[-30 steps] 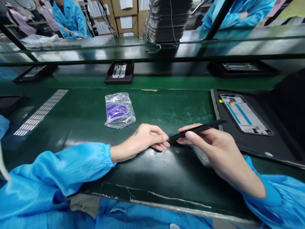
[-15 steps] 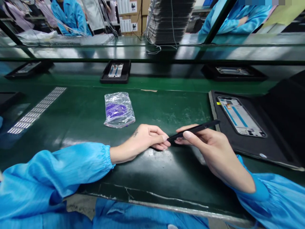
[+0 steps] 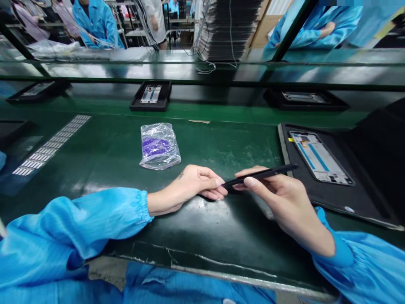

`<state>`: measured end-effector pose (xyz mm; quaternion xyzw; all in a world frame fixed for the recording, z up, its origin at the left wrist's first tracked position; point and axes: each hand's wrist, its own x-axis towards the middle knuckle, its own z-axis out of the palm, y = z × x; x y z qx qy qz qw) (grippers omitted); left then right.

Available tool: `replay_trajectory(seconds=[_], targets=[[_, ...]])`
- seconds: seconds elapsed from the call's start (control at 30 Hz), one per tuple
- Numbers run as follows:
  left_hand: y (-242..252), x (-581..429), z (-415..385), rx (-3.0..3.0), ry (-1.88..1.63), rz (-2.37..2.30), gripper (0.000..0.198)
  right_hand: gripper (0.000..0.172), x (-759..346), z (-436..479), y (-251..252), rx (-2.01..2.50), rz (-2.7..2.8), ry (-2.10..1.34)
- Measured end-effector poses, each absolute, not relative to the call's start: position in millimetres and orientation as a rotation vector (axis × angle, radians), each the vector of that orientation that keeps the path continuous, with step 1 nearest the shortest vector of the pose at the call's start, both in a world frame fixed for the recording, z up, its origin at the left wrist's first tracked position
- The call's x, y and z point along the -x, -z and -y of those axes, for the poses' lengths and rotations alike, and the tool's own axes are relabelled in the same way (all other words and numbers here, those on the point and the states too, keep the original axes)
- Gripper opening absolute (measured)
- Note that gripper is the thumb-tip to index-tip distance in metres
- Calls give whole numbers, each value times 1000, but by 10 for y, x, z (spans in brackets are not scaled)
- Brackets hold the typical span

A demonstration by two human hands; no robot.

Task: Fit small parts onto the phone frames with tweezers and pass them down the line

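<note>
My right hand (image 3: 281, 198) grips a pair of black tweezers (image 3: 268, 173) between thumb and fingers, its tip pointing left. That tip meets the fingertips of my left hand (image 3: 199, 183), which is closed in a pinch low over the green bench. What the pinch holds is too small to make out; a trace of purple shows at the thumb. Beyond my left hand lies a clear plastic bag (image 3: 160, 145) with small purple pieces in it. To the right of my right hand, a phone frame (image 3: 321, 156) with blue strips rests on a black padded mat.
Along the far side sit black trays with phone frames: one at centre (image 3: 151, 95), one at right (image 3: 306, 99), one at left (image 3: 38, 89). A strip of white labels (image 3: 52, 145) lies on the left. People in blue stand behind the raised shelf (image 3: 177, 69).
The tweezers' rear end has dipped slightly as my right hand turned a little. My left hand keeps its pinch in place. The view has shifted slightly.
</note>
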<state>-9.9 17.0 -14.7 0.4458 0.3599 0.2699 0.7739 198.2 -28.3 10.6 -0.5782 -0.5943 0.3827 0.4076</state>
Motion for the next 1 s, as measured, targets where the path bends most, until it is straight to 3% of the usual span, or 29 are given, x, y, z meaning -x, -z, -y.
replay_trajectory(seconds=[0.3,0.43,0.57,0.77,1.0], targets=[[213,115,-236,-1257,-581,-785,34,26,-2029,199,-73,1250,1104,-1299],[160,244,-313,-2241,-604,-781,26,29,-2090,216,-204,1304,1026,-1245],[-10,581,-435,-3073,-514,-862,32,40,-2182,200,-248,1346,985,-1089],[-122,1078,-624,-3100,-108,-1326,30,51,-2265,190,-204,1337,982,-1057],[67,1040,-942,-3085,-112,-1570,30,55,-2338,210,-224,1368,971,-1034]])
